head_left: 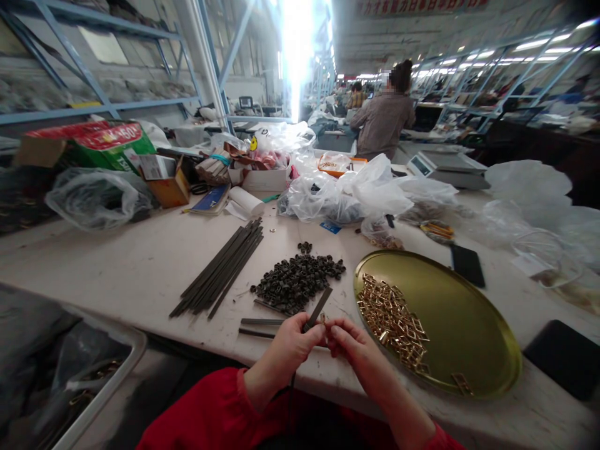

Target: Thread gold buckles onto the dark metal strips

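My left hand (293, 344) is closed around a dark flat strip (320, 307), whose free end points up and away. Fingertips of my right hand (349, 340) pinch a small gold metal buckle (323, 318) against the left fingertips. How the buckle sits on the strip is hidden by the fingers. Just beyond the hands lies a heap of small dark loops (297, 281). Several long dark strips (220, 269) are bundled to its left, and shorter strips (262, 322) lie beside my left hand. A round gold tray (464, 319) at right holds many gold rectangular buckles (389, 315).
Clear plastic bags (347, 190) cover the table's back. A green and red box (107, 147) stands back left, a scale (445, 167) back right. Dark phones (467, 265) lie around the tray. A white bin (134, 350) is below left. A person (387, 119) stands beyond.
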`<move>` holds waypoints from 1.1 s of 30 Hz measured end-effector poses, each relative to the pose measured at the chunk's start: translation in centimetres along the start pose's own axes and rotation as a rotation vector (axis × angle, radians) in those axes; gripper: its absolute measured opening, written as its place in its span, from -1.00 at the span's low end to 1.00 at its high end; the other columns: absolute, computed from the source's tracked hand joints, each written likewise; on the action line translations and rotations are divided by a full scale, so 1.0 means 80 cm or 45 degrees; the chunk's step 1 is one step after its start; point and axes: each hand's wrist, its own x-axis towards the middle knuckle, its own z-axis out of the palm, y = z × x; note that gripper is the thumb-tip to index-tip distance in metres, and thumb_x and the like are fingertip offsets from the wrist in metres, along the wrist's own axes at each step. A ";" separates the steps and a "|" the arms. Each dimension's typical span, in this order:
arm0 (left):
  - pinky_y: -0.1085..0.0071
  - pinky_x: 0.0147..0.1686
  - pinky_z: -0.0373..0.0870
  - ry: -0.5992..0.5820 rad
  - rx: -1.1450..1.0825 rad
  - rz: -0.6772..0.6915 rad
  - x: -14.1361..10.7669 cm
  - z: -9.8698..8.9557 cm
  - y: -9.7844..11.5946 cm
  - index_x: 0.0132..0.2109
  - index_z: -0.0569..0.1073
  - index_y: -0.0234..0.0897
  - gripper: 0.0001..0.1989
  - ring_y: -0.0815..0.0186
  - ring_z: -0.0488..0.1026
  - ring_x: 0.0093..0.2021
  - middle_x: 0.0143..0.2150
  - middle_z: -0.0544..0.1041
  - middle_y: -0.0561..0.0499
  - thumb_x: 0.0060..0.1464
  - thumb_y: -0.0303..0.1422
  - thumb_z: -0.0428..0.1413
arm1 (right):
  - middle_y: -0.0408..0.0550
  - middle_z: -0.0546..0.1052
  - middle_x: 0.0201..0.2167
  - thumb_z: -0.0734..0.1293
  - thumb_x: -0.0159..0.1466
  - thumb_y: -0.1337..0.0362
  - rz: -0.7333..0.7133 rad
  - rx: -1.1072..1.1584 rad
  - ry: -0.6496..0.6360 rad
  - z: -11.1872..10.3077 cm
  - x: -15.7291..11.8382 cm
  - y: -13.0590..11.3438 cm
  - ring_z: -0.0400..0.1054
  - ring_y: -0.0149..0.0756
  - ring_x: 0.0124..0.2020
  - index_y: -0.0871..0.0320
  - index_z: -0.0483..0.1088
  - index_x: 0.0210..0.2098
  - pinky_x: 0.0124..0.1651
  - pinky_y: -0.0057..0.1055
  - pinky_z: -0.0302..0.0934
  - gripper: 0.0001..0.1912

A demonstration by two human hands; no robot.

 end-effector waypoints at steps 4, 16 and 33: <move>0.57 -0.75 -0.13 -0.050 -0.034 -0.047 0.001 -0.004 -0.001 -0.39 0.30 -0.32 -0.80 0.58 -0.01 -0.73 -0.62 0.25 0.21 -0.10 -0.26 0.07 | -0.17 0.42 -0.55 0.46 -0.07 0.09 0.102 0.144 -0.046 0.002 -0.007 -0.002 0.22 -0.44 -0.55 0.16 0.42 -0.43 -0.46 -0.49 0.10 -0.69; 0.59 -0.76 -0.12 -0.114 -0.029 -0.058 -0.009 -0.003 -0.004 -0.40 0.28 -0.32 -0.75 0.60 0.01 -0.73 -0.61 0.25 0.21 -0.09 -0.21 0.10 | -0.19 0.41 -0.57 0.46 -0.06 0.06 -0.085 -0.075 0.037 0.001 -0.008 -0.001 0.19 -0.44 -0.58 0.15 0.39 -0.44 -0.50 -0.48 0.05 -0.67; 0.56 -0.57 0.07 -0.031 0.149 0.110 -0.014 -0.005 0.001 -0.40 0.38 -0.35 -0.88 0.50 0.14 -0.58 -0.56 0.30 0.16 -0.11 -0.36 0.09 | -0.13 0.52 -0.48 0.46 -0.07 0.05 -0.173 0.027 0.100 0.004 -0.012 -0.001 0.31 -0.37 -0.50 0.12 0.39 -0.37 -0.39 -0.41 0.19 -0.64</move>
